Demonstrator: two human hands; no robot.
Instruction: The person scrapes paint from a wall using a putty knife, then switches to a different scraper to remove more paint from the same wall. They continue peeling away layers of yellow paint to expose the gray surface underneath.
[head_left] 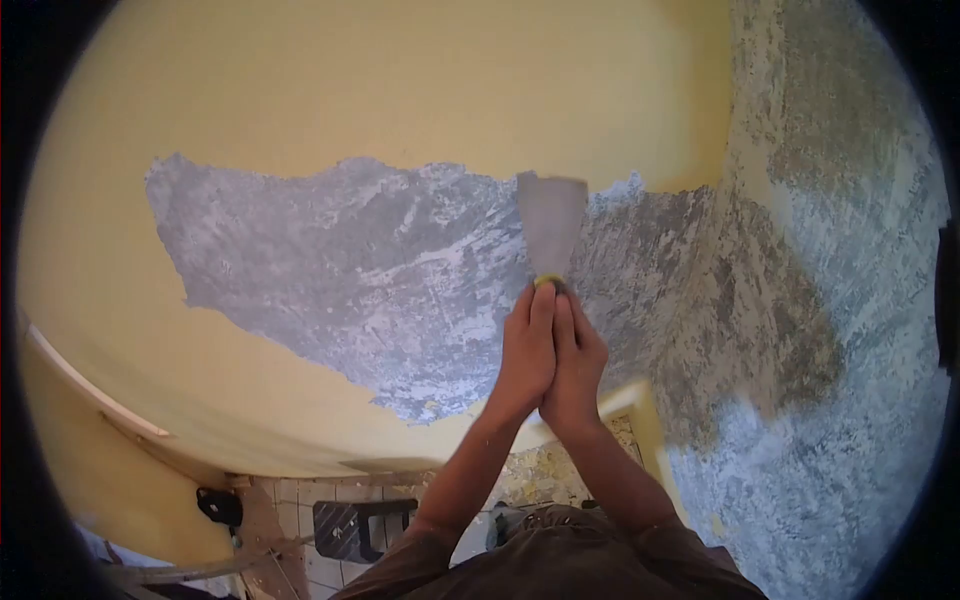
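Both of my hands are closed together round the handle of a scraper (553, 220), whose wide flat blade points up the wall. My left hand (527, 345) is on the left side of the handle and my right hand (577, 355) presses against it from the right. Most of the handle is hidden by my fingers; a yellow-green bit shows at the blade's base. The blade's top edge lies at the border between the yellow paint (400, 80) and the bared grey patch (330, 240).
More rough grey wall (860, 300) extends down the right side. Below are a tiled floor (290, 505) with paint flakes, a dark object with a handle (340, 528), and a small black item (218, 506) at the lower left. A white strip (95, 380) runs along the left wall.
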